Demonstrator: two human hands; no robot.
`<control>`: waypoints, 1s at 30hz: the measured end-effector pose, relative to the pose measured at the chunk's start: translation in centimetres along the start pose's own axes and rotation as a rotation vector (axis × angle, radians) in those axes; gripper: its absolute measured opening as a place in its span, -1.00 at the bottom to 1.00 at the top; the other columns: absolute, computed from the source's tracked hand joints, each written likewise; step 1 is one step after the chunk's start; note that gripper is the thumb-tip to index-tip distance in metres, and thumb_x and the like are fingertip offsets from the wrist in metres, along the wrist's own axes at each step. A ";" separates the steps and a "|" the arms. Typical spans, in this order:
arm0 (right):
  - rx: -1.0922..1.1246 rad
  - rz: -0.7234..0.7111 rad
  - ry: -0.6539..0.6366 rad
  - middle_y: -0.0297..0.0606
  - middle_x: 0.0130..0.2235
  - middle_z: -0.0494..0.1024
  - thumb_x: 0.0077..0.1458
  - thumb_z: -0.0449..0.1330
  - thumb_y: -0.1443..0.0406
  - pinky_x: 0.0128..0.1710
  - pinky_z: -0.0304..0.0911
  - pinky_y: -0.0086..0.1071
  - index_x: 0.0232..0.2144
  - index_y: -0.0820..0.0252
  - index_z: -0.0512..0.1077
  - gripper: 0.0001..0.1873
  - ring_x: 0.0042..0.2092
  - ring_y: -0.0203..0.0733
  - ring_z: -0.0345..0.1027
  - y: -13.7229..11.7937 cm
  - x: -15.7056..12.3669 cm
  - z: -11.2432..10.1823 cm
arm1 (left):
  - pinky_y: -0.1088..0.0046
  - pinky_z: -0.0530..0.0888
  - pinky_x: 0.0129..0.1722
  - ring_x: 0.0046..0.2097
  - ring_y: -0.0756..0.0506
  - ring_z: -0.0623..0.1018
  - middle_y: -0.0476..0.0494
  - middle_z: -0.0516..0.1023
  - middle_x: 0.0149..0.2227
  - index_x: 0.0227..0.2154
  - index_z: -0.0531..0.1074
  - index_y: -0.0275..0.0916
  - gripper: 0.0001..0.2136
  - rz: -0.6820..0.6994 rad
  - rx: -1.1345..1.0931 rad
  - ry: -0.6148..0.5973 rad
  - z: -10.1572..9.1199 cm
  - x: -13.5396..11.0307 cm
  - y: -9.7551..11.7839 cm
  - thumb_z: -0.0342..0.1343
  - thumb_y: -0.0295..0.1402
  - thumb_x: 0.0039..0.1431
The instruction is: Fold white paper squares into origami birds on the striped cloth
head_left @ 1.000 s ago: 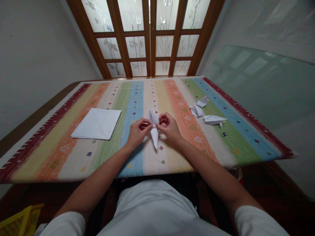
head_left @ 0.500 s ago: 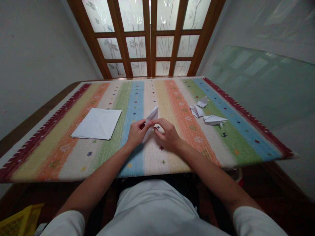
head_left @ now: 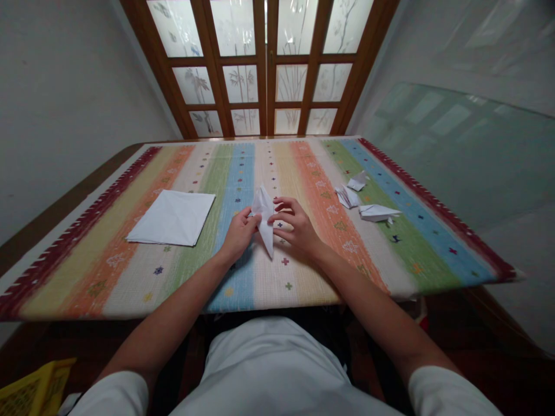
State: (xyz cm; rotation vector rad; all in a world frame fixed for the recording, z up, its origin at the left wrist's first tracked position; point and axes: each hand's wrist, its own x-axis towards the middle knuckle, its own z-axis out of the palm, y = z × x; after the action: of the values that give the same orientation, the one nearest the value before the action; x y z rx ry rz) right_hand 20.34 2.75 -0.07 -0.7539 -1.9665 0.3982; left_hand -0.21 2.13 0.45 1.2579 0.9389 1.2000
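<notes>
1. Left hand [head_left: 237, 234]: fingers curled, closed on the left side of the folded white paper [head_left: 263, 216], pinching it near the upper middle.
2. Right hand [head_left: 299, 226]: half open, fingers arched, fingertips [head_left: 277, 203] just beside the paper's right edge. Contact cannot be told.
3. Paper: thin, matte, layered folds, long narrow shape tapering to a sharp lower tip. Held between the hands, tip just above the woven cloth [head_left: 243, 289], over the cream stripe beside the blue one.
4. Bench [head_left: 73, 211]: wooden edge, covered by the cloth, which has a coarse weave, crayon-like stripes and small cross motifs.
5. Left of the hands: flat square white sheet [head_left: 171, 217], a diamond-shaped fold lying on the cloth, well apart from them.
6. Right of the hands: two crumpled-looking folded paper pieces [head_left: 347, 197] and a dart-shaped paper fold [head_left: 377, 212], close together on the green and orange stripes.
7. Far end: wood-framed doors [head_left: 266, 69] with frosted, bamboo-patterned panes.
8. Lower left, off the bench: yellow plastic crate [head_left: 34, 387].
</notes>
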 end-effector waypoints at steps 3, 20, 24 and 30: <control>0.060 0.071 -0.064 -0.12 0.13 0.60 0.21 0.42 0.30 0.15 0.47 -0.06 -0.23 0.05 0.69 -0.93 0.05 -0.01 0.56 0.5 0.1 -0.5 | 0.41 0.56 -0.20 -0.27 -0.07 0.61 -0.08 0.66 -0.29 -0.14 0.58 -0.26 -0.71 0.022 0.072 -0.002 -0.2 0.0 0.0 0.29 -0.15 0.22; 0.485 0.551 0.056 -0.22 -0.34 0.67 -0.05 0.51 0.03 -0.18 0.53 -0.21 -0.43 0.13 0.61 -0.67 -0.28 -0.11 0.58 1.1 0.2 0.5 | 0.40 0.68 -0.11 -0.19 -0.04 0.70 -0.19 0.65 -0.04 -0.17 0.53 -0.23 -0.86 0.283 0.362 -0.041 -0.4 -0.5 0.0 0.25 -0.31 0.27; 0.510 0.545 0.062 -0.27 -0.35 0.64 -0.05 0.52 0.02 -0.19 0.49 -0.24 -0.38 0.11 0.56 -0.64 -0.29 -0.15 0.55 0.6 0.4 0.3 | 0.37 0.69 -0.11 -0.20 -0.06 0.70 -0.21 0.69 -0.02 -0.16 0.59 -0.23 -0.78 0.324 0.424 -0.027 -0.3 -0.6 0.3 0.34 -0.22 0.24; 0.496 0.551 0.033 -0.46 -0.40 0.52 -0.09 0.56 0.09 -0.38 0.34 -0.39 -0.27 0.04 0.39 -0.52 -0.39 -0.25 0.43 -0.4 0.6 0.2 | 0.45 0.61 -0.25 -0.30 -0.05 0.66 -0.10 0.67 -0.22 -0.16 0.54 -0.20 -0.79 0.302 0.482 0.062 -0.3 -0.4 0.1 0.29 -0.18 0.32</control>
State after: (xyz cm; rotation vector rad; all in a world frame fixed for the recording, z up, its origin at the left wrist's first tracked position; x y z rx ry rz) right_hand 19.80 2.83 0.44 -0.9506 -1.5068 1.1443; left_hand -0.56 1.74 0.49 1.8041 1.1574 1.2925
